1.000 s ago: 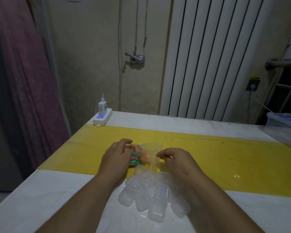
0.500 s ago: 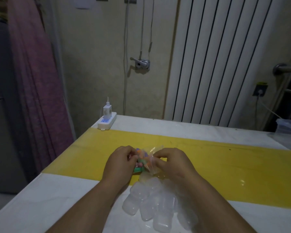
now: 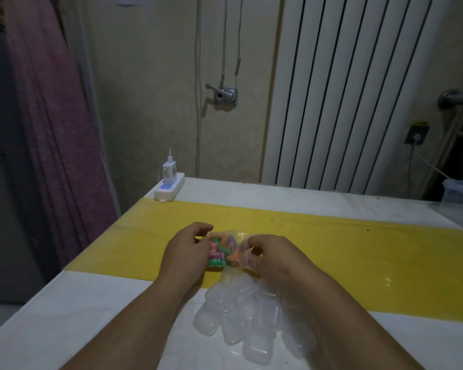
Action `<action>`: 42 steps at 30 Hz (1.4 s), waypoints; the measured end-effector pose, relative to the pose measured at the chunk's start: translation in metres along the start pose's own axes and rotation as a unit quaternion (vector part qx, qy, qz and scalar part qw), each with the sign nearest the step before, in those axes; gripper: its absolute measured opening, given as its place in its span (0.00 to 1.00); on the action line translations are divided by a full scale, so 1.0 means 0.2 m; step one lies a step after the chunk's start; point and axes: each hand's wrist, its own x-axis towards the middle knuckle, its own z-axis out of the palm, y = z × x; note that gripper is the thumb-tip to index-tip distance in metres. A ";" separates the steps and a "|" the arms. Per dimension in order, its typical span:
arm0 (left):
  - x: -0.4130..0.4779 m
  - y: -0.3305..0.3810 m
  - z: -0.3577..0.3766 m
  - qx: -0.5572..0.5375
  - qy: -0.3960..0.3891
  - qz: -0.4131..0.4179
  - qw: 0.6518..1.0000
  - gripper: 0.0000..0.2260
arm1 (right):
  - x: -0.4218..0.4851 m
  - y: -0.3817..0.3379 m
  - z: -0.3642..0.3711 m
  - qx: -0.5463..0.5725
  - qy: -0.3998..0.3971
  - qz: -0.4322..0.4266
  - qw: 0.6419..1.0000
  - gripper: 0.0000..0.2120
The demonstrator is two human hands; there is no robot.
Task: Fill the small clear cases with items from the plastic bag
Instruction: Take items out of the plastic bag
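Plastic bag point(image 3: 229, 251): small, clear, packed with coloured items (pink, green, orange, blue), held just above the yellow band of the tabletop point(image 3: 358, 252), between both hands.

Left hand point(image 3: 186, 253): curled against the bag's left side, fingers closed on its film and contents.

Right hand point(image 3: 271, 253): thumb and forefinger pinched on the bag's loose upper film at its right edge.

Change against a second ago: hands then set wider apart with the film stretched open between them; now drawn close together, bag bunched up between them. Likely reading: mouth of bag being worked open or regripped; no item out yet.

Small clear cases point(image 3: 247, 316): cluster of translucent lidded cases, lying heaped on the white part of the tabletop just nearer than the bag, partly under the right forearm. Contents: none visible. Open or closed: cannot tell for certain.

Task standing: early; filling not begun.

Also present: white power strip point(image 3: 169, 188) with charger, far left tabletop edge.
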 end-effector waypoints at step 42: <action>0.00 -0.03 0.01 0.122 0.012 0.065 0.990 0.07 | 0.10 -0.21 0.03 -0.009 -0.065 0.035 0.997 0.07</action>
